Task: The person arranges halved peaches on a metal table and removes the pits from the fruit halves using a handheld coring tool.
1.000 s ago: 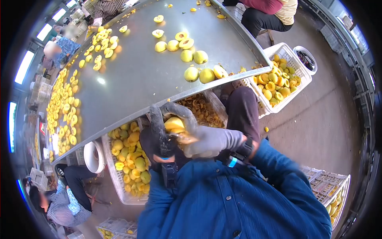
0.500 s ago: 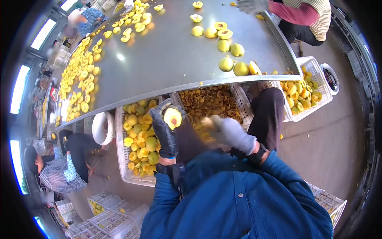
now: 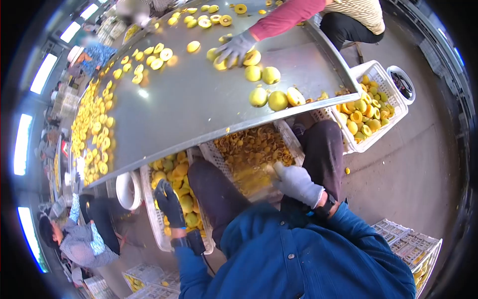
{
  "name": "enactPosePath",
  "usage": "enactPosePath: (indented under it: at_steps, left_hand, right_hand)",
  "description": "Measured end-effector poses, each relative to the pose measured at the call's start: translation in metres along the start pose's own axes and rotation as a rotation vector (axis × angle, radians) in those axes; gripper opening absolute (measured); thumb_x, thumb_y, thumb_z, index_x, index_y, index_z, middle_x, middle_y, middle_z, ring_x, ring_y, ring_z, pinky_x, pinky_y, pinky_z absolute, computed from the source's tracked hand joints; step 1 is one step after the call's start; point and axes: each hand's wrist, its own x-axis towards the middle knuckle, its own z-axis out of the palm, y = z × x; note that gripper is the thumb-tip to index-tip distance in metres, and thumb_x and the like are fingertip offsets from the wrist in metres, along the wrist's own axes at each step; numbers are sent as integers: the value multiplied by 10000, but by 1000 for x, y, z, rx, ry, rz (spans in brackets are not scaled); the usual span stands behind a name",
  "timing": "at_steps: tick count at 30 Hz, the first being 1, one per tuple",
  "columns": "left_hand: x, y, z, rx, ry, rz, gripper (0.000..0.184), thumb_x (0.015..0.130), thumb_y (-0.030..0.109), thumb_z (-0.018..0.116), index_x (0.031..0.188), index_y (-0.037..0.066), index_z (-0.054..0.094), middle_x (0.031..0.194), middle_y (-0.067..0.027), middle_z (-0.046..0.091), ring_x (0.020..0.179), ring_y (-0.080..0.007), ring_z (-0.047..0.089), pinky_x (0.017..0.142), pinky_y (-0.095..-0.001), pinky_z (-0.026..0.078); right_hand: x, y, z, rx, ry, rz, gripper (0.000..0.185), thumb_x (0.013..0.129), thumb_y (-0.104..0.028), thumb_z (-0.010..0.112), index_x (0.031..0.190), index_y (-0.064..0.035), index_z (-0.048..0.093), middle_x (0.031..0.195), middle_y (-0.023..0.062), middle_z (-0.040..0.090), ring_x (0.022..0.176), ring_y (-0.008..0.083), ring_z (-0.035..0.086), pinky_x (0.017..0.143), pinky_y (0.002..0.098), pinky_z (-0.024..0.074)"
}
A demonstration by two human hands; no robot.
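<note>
Firstly, left hand, dark glove, at white crate of yellow fruit; grip not discernible. Secondly, right hand, grey glove, grip clamped on pale blurred object near scrap crate.

Seeing a heap of yellow and greenish fruit, partly cut, piled in a white slatted crate right by the left grip. Also spotting a pale, stubby thing poking from the right grip, too blurry to identify.
</note>
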Motion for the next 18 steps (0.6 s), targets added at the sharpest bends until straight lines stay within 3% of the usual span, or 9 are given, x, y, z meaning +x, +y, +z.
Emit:
enactPosePath:
  at_steps: [1, 4, 6, 10, 12, 16, 17, 18]
  left_hand:
    - [10, 9, 5, -65, -24, -40, 268, 941, 172, 590, 1130, -17, 612, 1094, -177, 626, 1012, -306, 599, 903, -397, 470]
    - [48, 96, 55, -113, -53, 289, 267, 918, 159, 614, 1128, -5, 607, 1114, -180, 615, 1026, -329, 588, 908, -419, 465]
    - [72, 149, 109, -173, -192, 403, 339, 862, 172, 677, 1148, 10, 592, 1118, -189, 616, 1038, -345, 585, 938, -437, 451]
    - [96, 230, 222, -68, -346, 739, 526, 838, 436, 653, 1210, 71, 581, 1182, -189, 573, 1095, -376, 535, 926, -477, 453]
    - [104, 255, 239, 4, -659, 736, 554, 846, 497, 606, 1235, 104, 574, 1207, -183, 544, 1089, -378, 513, 899, -482, 458]
    - [112, 241, 251, -96, -685, 785, 522, 811, 426, 665, 1223, 117, 580, 1201, -158, 529, 1088, -355, 502, 870, -485, 459]
    - [110, 233, 248, -198, -608, 733, 415, 827, 306, 660, 1178, 91, 611, 1147, -158, 583, 1036, -331, 561, 858, -445, 482]
    - [110, 229, 235, -430, -709, 512, 382, 841, 267, 643, 1169, 73, 616, 1128, -155, 602, 1024, -313, 581, 867, -423, 486]
  right_hand:
    - [0, 0, -5, 0, -11, -13, 257, 875, -337, 582, 923, -97, 507, 623, 176, 603, 599, 400, 616, 543, 525, 478]
    - [-1, 4, -7, 42, -30, 2, 273, 872, -346, 585, 953, -98, 505, 639, 191, 610, 607, 407, 616, 547, 531, 477]
    - [-2, 12, -1, 129, -28, 61, 250, 886, -340, 585, 965, -117, 504, 659, 188, 615, 619, 406, 618, 542, 526, 480]
    - [-7, 22, 13, 148, 13, 94, 259, 857, -304, 625, 967, -105, 501, 710, 188, 628, 650, 397, 629, 554, 514, 491]
    - [-4, 20, 3, 170, 22, 116, 266, 851, -297, 629, 968, -97, 498, 716, 188, 629, 656, 396, 630, 565, 509, 497]
    - [-8, 17, -10, 284, 32, 119, 268, 859, -281, 632, 996, -83, 514, 709, 190, 618, 655, 397, 627, 581, 475, 503]
    - [-8, 20, -11, 327, 37, 100, 275, 858, -279, 638, 1013, -84, 523, 715, 192, 618, 659, 397, 627, 583, 467, 502]
    - [-5, 23, -15, 369, 45, 79, 282, 857, -276, 645, 1030, -85, 532, 720, 194, 617, 663, 397, 627, 585, 459, 501]
